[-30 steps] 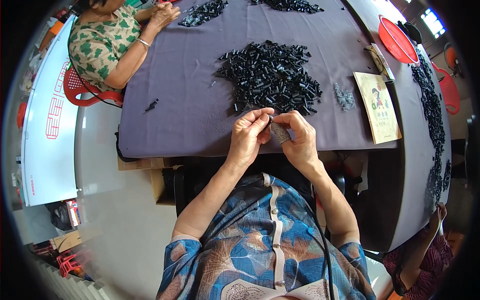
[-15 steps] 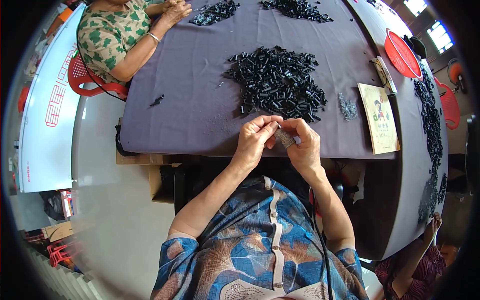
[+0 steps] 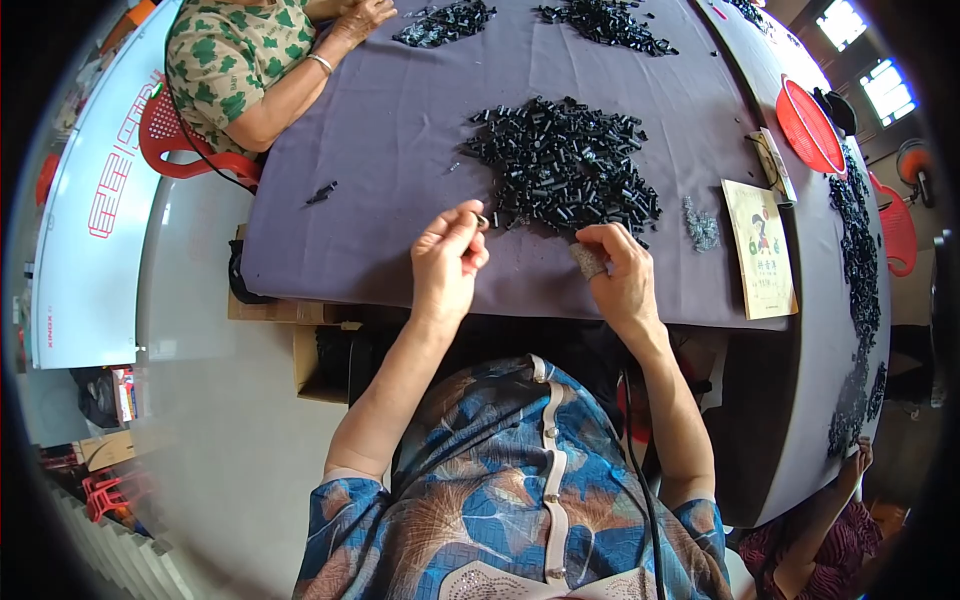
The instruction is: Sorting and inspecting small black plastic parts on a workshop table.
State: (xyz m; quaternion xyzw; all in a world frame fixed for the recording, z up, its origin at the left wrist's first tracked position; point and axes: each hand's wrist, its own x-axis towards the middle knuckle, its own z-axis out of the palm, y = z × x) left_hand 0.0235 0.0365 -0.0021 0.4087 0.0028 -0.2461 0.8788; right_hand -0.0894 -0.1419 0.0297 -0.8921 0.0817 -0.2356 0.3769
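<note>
My left hand [image 3: 445,260] is raised over the table's near edge, thumb and fingers pinching a small dark cylindrical piece [image 3: 482,222] whose round end shows. To its right, my right hand [image 3: 622,275] is closed, fingertips at the near edge of a large heap of small black cylindrical pieces [image 3: 560,165]. A grey speckled wrap [image 3: 588,262] covers one of its fingers. Whether anything is in that pinch is too small to make out. Right of the heap lies a little pile of clear bits [image 3: 701,224].
A yellowish booklet [image 3: 757,248] lies on the purple tablecloth [image 3: 360,240] at the right. A red plastic basket [image 3: 810,127] stands beyond it. Two more black heaps are at the far side. At the far left, another person's hand [image 3: 365,18] is over the table.
My hands, together before, have come apart. The left has moved left with the small dark piece, while the right has shifted slightly right, close to the heap.
</note>
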